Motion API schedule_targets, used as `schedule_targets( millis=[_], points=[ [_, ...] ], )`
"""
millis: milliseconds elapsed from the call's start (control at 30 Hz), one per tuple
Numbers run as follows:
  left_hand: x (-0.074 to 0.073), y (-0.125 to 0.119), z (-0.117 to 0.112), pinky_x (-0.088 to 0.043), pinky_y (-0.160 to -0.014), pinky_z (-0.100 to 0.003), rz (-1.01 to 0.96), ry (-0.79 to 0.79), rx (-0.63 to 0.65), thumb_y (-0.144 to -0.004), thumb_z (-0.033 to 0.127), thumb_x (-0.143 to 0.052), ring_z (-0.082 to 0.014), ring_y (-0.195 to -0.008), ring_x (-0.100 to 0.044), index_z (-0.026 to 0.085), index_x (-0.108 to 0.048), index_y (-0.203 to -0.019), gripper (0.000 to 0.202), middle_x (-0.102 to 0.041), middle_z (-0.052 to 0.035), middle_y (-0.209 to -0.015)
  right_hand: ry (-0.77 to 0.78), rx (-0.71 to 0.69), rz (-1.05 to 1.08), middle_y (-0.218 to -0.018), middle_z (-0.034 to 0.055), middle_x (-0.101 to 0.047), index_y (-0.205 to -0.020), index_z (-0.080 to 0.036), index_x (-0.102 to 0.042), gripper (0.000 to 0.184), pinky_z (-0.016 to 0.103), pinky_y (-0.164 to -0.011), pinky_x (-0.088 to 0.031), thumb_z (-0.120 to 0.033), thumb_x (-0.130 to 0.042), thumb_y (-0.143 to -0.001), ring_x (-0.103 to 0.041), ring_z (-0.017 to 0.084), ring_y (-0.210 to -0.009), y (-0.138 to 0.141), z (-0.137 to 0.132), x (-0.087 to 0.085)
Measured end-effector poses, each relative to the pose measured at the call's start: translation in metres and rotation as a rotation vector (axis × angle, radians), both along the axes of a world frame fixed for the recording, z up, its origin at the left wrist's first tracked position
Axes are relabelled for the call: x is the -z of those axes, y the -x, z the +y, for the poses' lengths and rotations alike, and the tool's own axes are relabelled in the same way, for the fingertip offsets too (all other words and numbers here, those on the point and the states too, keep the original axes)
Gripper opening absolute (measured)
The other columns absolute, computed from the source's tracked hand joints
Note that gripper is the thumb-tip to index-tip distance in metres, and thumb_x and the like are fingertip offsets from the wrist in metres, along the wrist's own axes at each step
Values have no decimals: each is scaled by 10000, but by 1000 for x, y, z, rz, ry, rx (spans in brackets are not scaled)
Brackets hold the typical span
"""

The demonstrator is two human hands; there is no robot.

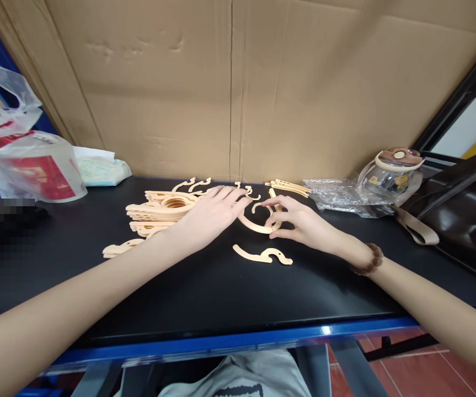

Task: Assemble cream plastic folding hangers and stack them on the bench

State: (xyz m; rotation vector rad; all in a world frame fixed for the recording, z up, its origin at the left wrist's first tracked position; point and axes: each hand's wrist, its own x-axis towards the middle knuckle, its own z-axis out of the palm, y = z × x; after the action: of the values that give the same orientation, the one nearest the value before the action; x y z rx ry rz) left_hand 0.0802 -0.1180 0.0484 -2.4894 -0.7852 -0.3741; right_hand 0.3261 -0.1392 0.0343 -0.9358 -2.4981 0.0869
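My right hand point(298, 220) pinches a curved pale wooden-looking hanger piece point(258, 227), its arc bowed toward me. Stretched out over the table, my left hand point(221, 207) has its thumb close to the left end of that piece; whether they touch is unclear. Under and left of this hand lies a pile of the same pale hanger parts point(159, 212), partly hidden by the wrist. Closer to me rests a loose hanger part point(262, 255), apart from both hands. Small hooks point(192, 184) lie behind the pile, some near the left fingertips.
Flat pale strips point(289, 187) and clear plastic wrapping point(337, 194) lie at the back right, beside a clear bottle point(390, 173) and a dark bag point(461, 209). A plastic-bagged roll point(43, 165) and a tissue pack point(101, 168) stand left. Cardboard point(159, 82) walls the back.
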Motion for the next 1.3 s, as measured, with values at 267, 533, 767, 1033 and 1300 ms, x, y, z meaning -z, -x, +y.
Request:
schedule_targets(
  millis=[267, 533, 767, 1033, 1300],
  points=[
    [-7, -5, -8, -416, -623, -290, -168, 76, -401, -970, 383, -383, -247, -831, -646, 101, -548, -1123, 361, -669, -112, -935, -81, -4, -97, -1113, 46, -614, -958, -215, -651, 154, 299, -783, -481, -274, -511, -930, -619, 158, -884, 15, -17, -4],
    [-23, -12, -24, -317, -510, -266, -225, 215, -340, -949, 398, -344, -163, -515, -566, 178, -597, -582, 497, -603, -24, -523, -153, 257, -78, -1009, 58, -625, -928, -208, -658, 130, 311, -703, -465, -262, -542, -912, -618, 171, -792, 10, -7, 0],
    [-11, -6, -13, -408, -544, -273, -383, 592, -315, -929, 519, -314, -177, -576, -625, 176, -668, -637, 573, -690, -36, -613, -192, 165, 12, -945, 53, -639, -930, -201, -652, 126, 326, -741, -434, -261, -542, -917, -600, 182, -821, 10, -8, -2],
    [-3, -12, -10, -453, -484, -213, -810, 1167, -272, -869, 431, -486, -193, -853, -663, 144, -599, -948, 318, -705, -106, -1002, -232, 13, 57, -969, 65, -662, -935, -193, -630, 163, 326, -773, -425, -258, -481, -949, -603, 182, -868, 14, -14, -3],
    [-2, -14, -7, -369, -429, -192, -926, 1218, -424, -834, 298, -489, -157, -770, -632, 124, -591, -948, 232, -672, -119, -1059, -93, -46, -35, -1051, 36, -683, -1018, -200, -642, 142, 321, -814, -410, -208, -537, -922, -618, 171, -945, 18, -12, 0]
  ],
)
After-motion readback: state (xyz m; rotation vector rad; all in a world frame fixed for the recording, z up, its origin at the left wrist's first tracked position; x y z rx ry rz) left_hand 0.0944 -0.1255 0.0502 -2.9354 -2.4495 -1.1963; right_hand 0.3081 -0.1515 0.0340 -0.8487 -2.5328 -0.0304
